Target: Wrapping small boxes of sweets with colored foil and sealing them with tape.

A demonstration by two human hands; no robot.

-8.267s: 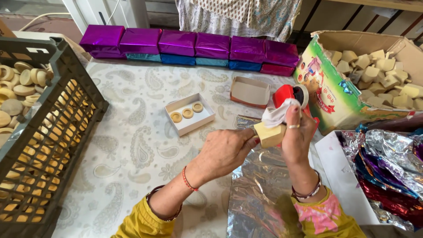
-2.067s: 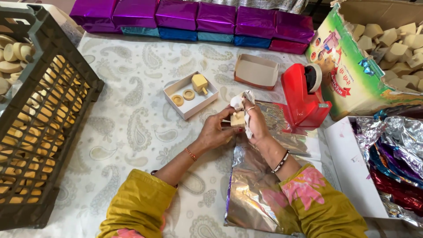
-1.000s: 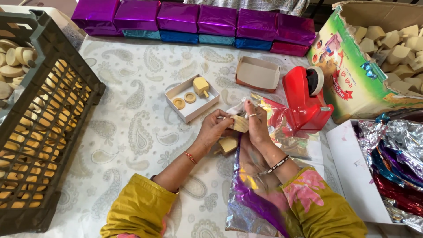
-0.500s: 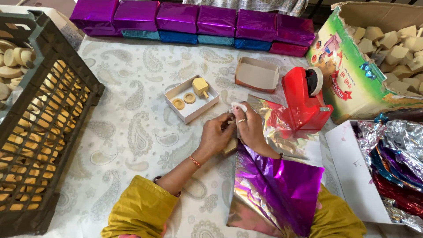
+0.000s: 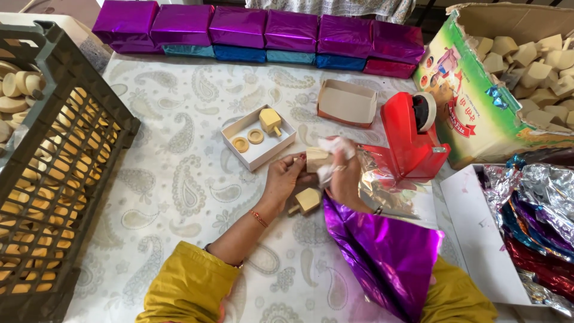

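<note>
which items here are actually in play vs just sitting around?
In play:
left hand and right hand, both on a wooden block
white wrap at the right hand's fingers
second wooden block below the hands
purple foil sheet

Sitting around:
red tape dispenser
open white box
black crate
wrapped purple boxes

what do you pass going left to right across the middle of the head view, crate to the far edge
black crate → open white box → left hand → right hand → red tape dispenser → cardboard carton of wooden pieces
</note>
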